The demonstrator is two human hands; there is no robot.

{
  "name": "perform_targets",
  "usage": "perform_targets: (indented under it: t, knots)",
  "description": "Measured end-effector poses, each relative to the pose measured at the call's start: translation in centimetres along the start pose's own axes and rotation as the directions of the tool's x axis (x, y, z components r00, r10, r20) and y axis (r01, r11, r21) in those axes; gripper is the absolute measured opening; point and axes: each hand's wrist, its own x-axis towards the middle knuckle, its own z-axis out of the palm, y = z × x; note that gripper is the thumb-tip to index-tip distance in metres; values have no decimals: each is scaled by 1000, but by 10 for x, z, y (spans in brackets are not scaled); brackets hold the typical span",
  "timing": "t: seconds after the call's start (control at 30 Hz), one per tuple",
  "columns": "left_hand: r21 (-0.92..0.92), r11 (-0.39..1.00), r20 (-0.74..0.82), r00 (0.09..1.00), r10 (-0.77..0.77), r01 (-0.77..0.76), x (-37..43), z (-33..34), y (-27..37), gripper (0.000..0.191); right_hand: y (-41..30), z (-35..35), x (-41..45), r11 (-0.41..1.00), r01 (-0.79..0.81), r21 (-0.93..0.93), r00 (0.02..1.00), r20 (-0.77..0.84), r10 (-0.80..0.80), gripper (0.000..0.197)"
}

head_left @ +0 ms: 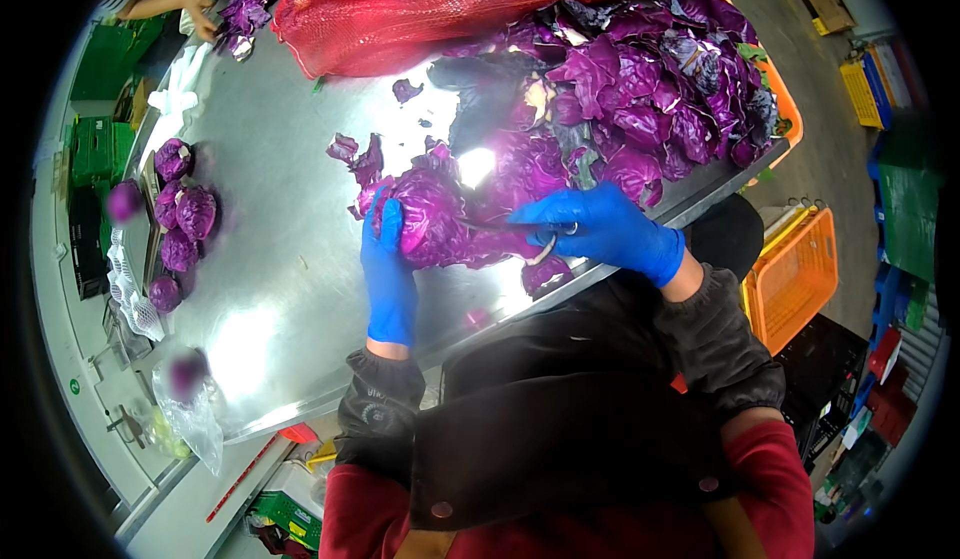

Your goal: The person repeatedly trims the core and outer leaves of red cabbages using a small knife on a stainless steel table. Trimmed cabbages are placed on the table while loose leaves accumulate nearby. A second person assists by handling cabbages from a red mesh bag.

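Note:
In blue gloves, my two hands work over a stainless steel table [277, 259]. My left hand [390, 259] grips the left side of a red cabbage [427, 221], its thumb and fingers against the leaves. A knife [487, 225] is in my right hand [600, 229], its thin blade pointing left and its tip at the cabbage's right side. Loose purple leaves lie beside and partly under the cabbage. Just below my right hand, near the table's front edge, sits a small purple cabbage piece [546, 275].
A heap of purple cabbage leaves [652, 101] covers the table's right end. A red mesh sack [420, 11] lies at the back. Several small red cabbages [196, 212] line the left edge. Another person's hand [199, 15] touches leaves at far left. An orange crate [799, 281] stands right.

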Motion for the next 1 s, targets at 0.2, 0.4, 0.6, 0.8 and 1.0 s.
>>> perform_targets:
  t: [0.2,0.4,0.6,0.8,1.0]
  knots:
    - [-68,993,38,995,-96,99,6,-15,17,52,22,-22,-17,995,-74,-61,953,-299,53,51]
    - [-48,996,41,997,-68,70,4,-3,16,54,-32,60,52,941,-212,-263,896,-438,79,69]
    - [-31,998,-24,998,-53,52,4,-19,10,55,15,64,57,960,-160,-229,923,-380,63,25]
    - [-248,953,69,984,-165,177,4,-34,12,58,17,40,52,931,-248,-269,888,-448,108,42]
    - [-130,984,0,993,-119,118,-1,-30,13,77,-1,73,83,888,-218,-404,976,-102,193,48]
